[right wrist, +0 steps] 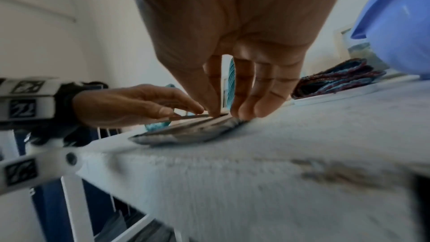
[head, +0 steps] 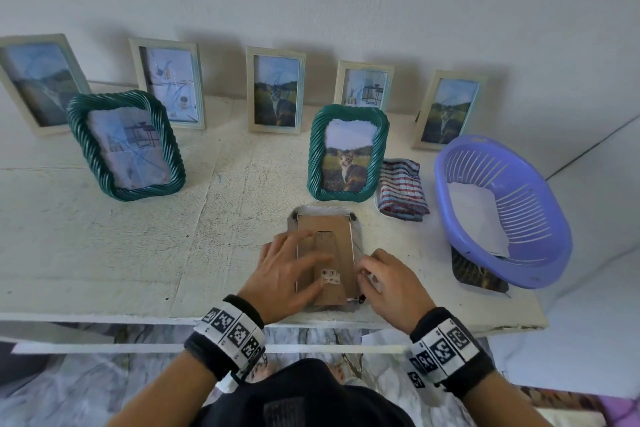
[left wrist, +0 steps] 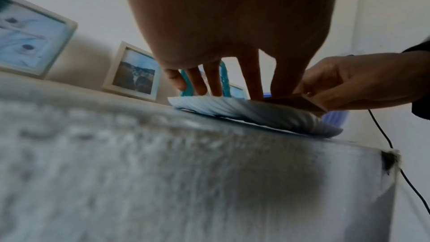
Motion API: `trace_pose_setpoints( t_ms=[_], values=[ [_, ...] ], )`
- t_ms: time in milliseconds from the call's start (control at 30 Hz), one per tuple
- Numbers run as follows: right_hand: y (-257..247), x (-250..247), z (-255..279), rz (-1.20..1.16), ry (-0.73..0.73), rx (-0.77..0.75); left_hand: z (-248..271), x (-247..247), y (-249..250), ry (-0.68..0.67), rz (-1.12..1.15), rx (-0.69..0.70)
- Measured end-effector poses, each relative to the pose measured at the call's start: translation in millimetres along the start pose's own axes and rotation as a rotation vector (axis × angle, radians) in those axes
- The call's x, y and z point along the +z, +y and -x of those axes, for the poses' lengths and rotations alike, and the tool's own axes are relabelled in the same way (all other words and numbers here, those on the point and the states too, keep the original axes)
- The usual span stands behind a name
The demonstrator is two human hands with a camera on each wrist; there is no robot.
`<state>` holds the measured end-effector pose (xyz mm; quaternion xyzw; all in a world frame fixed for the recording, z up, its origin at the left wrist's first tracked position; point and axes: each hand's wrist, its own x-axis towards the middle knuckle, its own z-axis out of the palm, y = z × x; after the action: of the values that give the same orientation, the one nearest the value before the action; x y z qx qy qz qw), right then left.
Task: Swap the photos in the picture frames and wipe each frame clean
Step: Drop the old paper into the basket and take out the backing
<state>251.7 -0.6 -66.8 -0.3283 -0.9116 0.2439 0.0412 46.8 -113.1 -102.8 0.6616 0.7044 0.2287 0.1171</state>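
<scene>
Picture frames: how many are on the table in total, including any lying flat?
8. Five pale frames stand along the wall. Two green twisted frames stand in front. One frame lies face down under both hands. Others may be hidden behind the basket.

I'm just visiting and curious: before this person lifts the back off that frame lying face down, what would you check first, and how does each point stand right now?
1. Face-down frame lies flat on the table: ok.
2. Left hand presses the cardboard backing with straight fingers to steady it: ok.
3. Right hand has its fingertips at the backing's right edge: ok.
4. Clips all turned free: cannot tell; the hands cover some.
5. Striped cloth is within reach for wiping: ok.
6. Purple basket overhangs the table edge, beside the right hand: not ok.
</scene>
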Motion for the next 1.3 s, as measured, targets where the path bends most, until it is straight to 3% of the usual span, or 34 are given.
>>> trace_pose_setpoints(
  t_ms=[267,600,733,933,1100,1300],
  values=[
    [7,13,37,0.080,-0.034,-0.156,1,8,2,-0.046,0.005,0.038],
    [2,17,36,0.094,0.067,-0.072,2,10,-1,-0.037,-0.014,0.031],
    [-2,12,30,0.168,0.035,-0.085,2,11,0,-0.034,0.002,0.020],
    [-4,15,25,-0.026,-0.009,0.112,2,12,0,-0.019,0.007,0.019],
    [-7,20,28,-0.081,-0.028,0.047,3,13,0,-0.017,0.014,0.016],
    [-5,23,30,-0.095,0.025,0.103,4,12,0,-0.014,0.025,0.019]
  ],
)
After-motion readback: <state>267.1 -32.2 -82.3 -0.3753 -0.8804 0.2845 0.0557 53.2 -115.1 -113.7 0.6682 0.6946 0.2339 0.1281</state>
